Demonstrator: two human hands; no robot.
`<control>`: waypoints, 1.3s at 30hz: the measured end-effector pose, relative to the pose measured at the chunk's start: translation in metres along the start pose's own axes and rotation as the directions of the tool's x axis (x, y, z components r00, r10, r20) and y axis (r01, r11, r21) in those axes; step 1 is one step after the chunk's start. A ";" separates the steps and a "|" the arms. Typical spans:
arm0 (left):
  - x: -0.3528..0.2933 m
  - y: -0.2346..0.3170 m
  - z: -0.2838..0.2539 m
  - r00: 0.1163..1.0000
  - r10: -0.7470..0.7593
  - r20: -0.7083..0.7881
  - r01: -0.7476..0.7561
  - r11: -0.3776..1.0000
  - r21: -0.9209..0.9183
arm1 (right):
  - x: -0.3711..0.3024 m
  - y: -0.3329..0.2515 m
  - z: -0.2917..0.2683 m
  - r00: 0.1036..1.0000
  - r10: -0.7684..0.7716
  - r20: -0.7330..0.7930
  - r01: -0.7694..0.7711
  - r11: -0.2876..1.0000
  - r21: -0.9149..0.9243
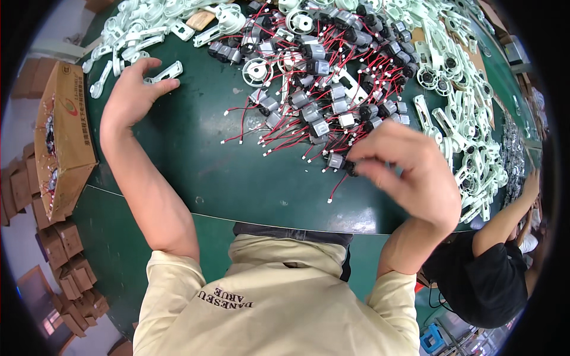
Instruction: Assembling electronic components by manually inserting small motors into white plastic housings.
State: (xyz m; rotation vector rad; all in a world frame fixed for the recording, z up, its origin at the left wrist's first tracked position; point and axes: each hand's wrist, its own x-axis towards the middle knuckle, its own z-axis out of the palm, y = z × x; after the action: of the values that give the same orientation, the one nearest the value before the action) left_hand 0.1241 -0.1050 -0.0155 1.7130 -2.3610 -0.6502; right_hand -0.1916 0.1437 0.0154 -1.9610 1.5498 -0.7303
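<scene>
My left hand [132, 92] is at the far left of the green table, thumb and index finger apart. Beside its fingertips lies a pale green plastic handle part [168, 72], which the hand does not appear to grip. My right hand [415, 169] is bent over the front of the motor pile, its thumb and fingers closed around the black end of a small grey motor [336, 160]. Red and black wires with a white plug trail from that motor toward me. More small motors [319, 127] with red wires are heaped just beyond it.
Pale plastic parts are piled at the back left [133, 35] and down the right side [469, 148]. A cardboard box [74, 118] with motors inside stands at the table's left edge. Another person in a black shirt [481, 279] works at the right.
</scene>
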 end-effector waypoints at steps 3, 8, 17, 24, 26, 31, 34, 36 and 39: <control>-0.004 -0.012 -0.007 0.999 -0.046 -0.006 0.046 0.999 0.016 | -0.003 -0.016 0.008 0.978 0.075 0.196 -0.073 0.997 -0.015; 0.005 -0.025 -0.003 0.988 -0.078 0.135 0.092 0.991 -0.100 | 0.007 -0.017 0.019 0.995 0.075 0.065 -0.076 0.997 0.008; -0.028 0.095 0.026 0.778 0.626 0.051 0.014 0.064 -0.998 | 0.036 -0.010 0.019 0.782 0.329 -0.530 0.086 0.785 0.614; -0.045 0.126 0.058 0.768 0.631 0.112 0.251 -0.136 -0.958 | 0.063 -0.034 0.024 0.732 0.088 -0.675 0.080 0.973 0.214; -0.050 0.129 0.060 0.793 0.592 0.142 0.239 -0.089 -0.967 | 0.060 -0.030 0.031 0.730 0.022 -0.683 0.035 0.997 0.069; -0.054 0.136 0.065 0.812 0.569 0.129 0.202 -0.067 -0.977 | 0.058 -0.025 0.046 0.657 0.130 -0.742 0.010 0.983 0.181; -0.058 0.142 0.065 0.844 0.531 0.076 0.108 -0.030 -0.994 | 0.057 -0.025 0.046 0.634 0.104 -0.767 -0.002 0.991 0.132; -0.058 0.142 0.065 0.844 0.531 0.077 0.102 -0.018 -0.995 | 0.056 -0.025 0.046 0.649 0.072 -0.757 -0.007 0.996 0.089; -0.059 0.142 0.064 0.842 0.532 0.085 0.099 0.003 -0.995 | 0.056 -0.024 0.047 0.638 0.063 -0.768 -0.007 0.997 0.075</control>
State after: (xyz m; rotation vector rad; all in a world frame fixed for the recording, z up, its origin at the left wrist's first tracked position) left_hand -0.0033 0.0021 -0.0047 0.4071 -1.2985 -2.1399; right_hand -0.1311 0.0971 0.0034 -1.6138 1.9698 -1.7528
